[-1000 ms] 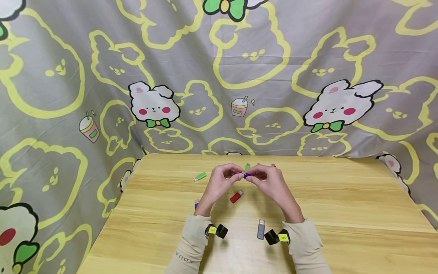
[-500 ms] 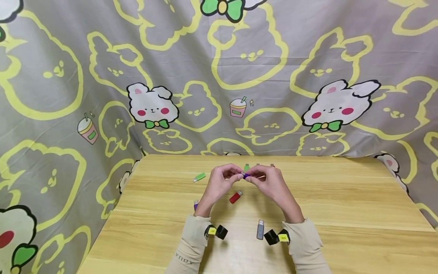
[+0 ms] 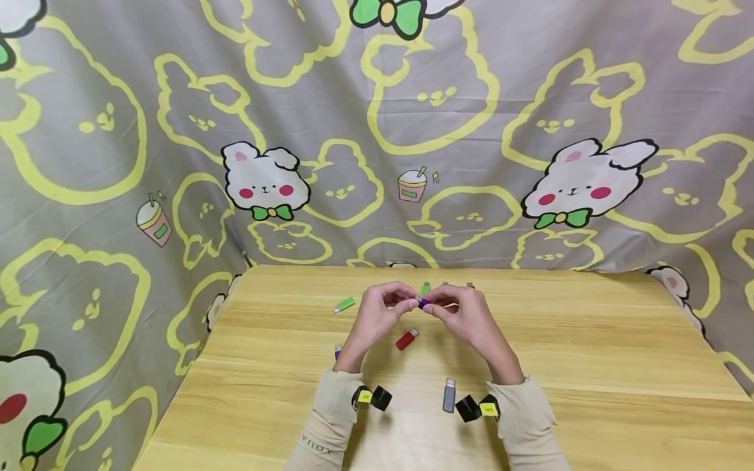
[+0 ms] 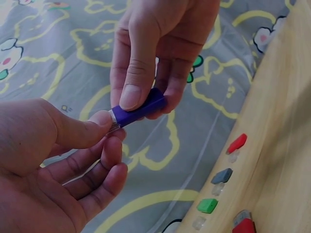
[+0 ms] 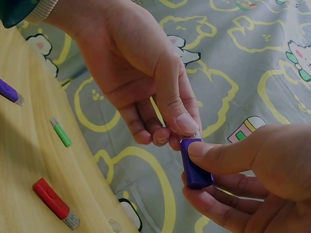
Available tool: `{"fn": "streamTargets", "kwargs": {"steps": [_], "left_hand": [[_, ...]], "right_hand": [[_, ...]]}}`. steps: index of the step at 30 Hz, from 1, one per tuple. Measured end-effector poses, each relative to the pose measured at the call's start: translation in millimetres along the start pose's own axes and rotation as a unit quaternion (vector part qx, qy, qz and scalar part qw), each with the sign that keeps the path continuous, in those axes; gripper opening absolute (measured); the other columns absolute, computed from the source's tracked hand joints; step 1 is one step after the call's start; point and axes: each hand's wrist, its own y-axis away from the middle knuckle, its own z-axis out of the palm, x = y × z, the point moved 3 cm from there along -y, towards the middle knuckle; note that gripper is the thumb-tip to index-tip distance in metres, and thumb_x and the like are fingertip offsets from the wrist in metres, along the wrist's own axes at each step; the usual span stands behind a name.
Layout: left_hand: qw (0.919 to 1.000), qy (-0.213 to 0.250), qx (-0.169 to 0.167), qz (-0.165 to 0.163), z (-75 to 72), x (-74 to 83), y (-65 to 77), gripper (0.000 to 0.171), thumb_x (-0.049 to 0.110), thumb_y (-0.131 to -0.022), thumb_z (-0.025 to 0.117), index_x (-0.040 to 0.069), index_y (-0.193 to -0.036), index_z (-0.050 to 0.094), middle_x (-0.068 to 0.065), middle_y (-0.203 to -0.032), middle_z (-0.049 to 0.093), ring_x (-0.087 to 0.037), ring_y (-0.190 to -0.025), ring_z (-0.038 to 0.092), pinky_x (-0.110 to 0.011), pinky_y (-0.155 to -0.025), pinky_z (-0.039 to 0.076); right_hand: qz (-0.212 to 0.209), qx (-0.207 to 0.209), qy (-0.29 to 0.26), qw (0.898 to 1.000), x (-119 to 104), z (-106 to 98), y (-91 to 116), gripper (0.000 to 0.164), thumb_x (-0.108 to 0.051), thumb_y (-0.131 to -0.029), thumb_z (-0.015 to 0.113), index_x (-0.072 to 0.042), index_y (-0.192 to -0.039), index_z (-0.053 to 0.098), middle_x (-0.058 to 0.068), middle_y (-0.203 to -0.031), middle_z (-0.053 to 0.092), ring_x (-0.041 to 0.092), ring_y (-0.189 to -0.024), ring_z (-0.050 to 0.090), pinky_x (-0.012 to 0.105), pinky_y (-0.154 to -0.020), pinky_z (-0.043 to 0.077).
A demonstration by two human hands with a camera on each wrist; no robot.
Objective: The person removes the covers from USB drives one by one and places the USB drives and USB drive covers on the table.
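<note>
Both hands meet above the far part of the table around a purple USB flash drive [image 3: 423, 302]. My right hand [image 3: 465, 313] grips its purple body [image 5: 195, 167] between thumb and fingers. At the other end, my left hand [image 3: 379, 314] pinches the clear and silver tip [image 4: 114, 120] with thumb and forefinger; its remaining fingers curl loosely below. The fingertips partly cover that tip, so whether it is a clear cap or the bare plug I cannot tell. A red flash drive [image 3: 406, 339] lies on the table below the hands.
Around the hands lie a green flash drive [image 3: 344, 305], a grey one [image 3: 449, 396], and another purple one [image 3: 338, 352] partly behind the left wrist. Red [image 4: 237, 143], grey [image 4: 222, 176] and green [image 4: 208, 206] drives line the back. A patterned curtain [image 3: 377, 163] hangs behind the table.
</note>
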Motion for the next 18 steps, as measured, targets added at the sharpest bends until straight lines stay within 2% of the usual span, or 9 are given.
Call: {"fn": "streamTargets", "kwargs": {"steps": [8,18], "left_hand": [[1.0,0.001,-0.005,-0.004,-0.8,1.6,0.0,0.007,-0.007,-0.092,0.071,-0.012,-0.097,0.072,-0.025,-0.088,0.071,-0.044,-0.08,0.069,-0.019,-0.069,0.051],[0.9999,0.001,-0.002,-0.01,-0.2,3.5,0.2,0.005,-0.008,-0.092,0.071,-0.011,-0.096,0.072,-0.025,-0.087,0.071,-0.042,-0.079,0.069,-0.017,-0.067,0.05]], "right_hand": [[-0.001,0.002,-0.002,1.0,1.5,-0.5,0.4,0.01,-0.004,-0.088,0.08,-0.003,-0.098,0.079,0.006,-0.094,0.075,0.021,-0.084,0.074,0.028,-0.072,0.061],[0.001,-0.003,-0.001,1.0,1.5,-1.7,1.0,0.01,-0.004,-0.089,0.08,-0.003,-0.099,0.079,0.006,-0.094,0.075,0.02,-0.084,0.073,0.029,-0.072,0.061]]}}
